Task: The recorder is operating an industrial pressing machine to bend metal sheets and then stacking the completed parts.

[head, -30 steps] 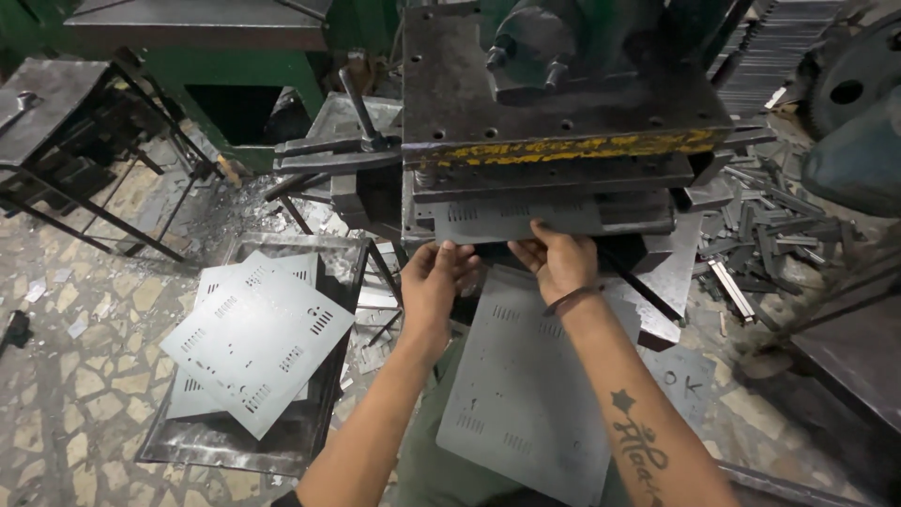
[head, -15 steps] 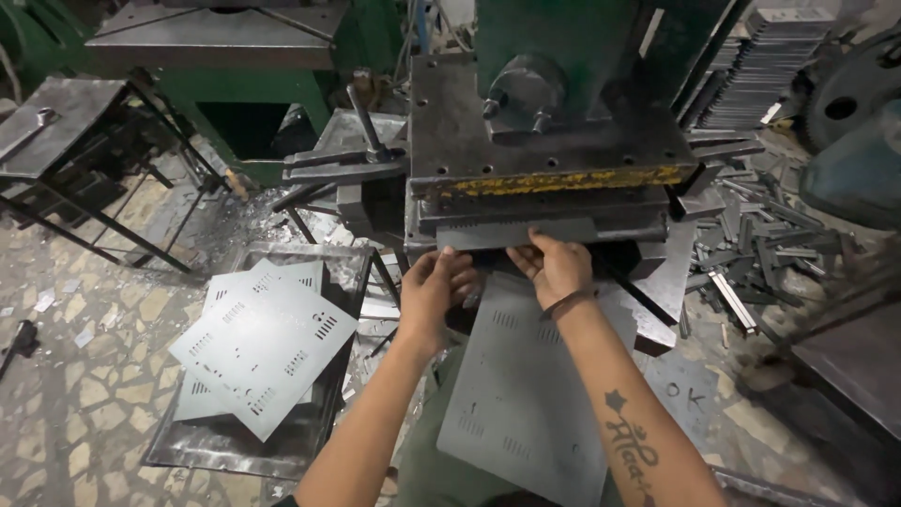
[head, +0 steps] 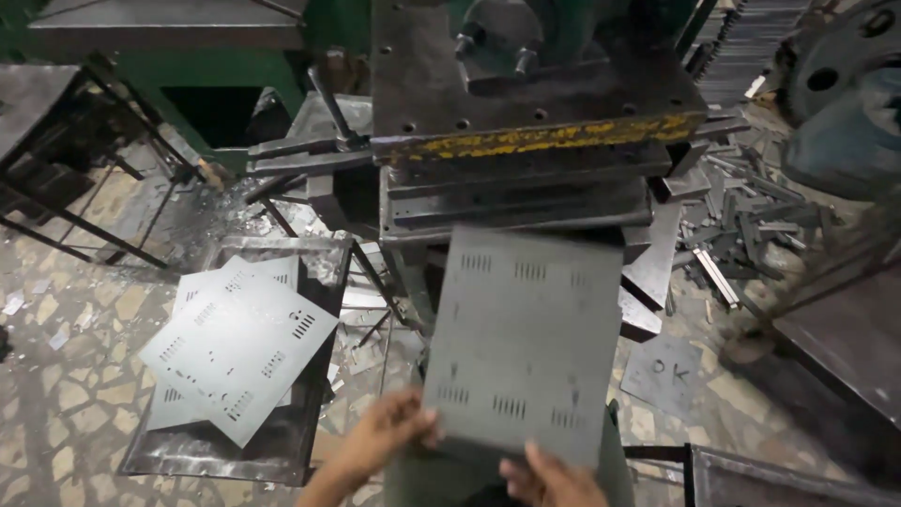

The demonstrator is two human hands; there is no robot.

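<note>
Hands (head: 394, 434) gripping punched sheet (head: 524, 343), near edge

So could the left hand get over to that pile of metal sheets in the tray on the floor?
Probably yes. The left hand grips the near edge of the punched sheet, and the pile of sheets lies just to its left in the tray. Nothing stands between them, but the hand would have to let go first.

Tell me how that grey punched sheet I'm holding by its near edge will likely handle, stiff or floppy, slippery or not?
The punched metal sheet looks flat and unbent though the left hand and right hand grip only its near edge, so it is probably fairly stiff. It looks thin, so likely light for its area. Its smooth face and bare cut edges suggest it could slip or nick fingers.
</note>
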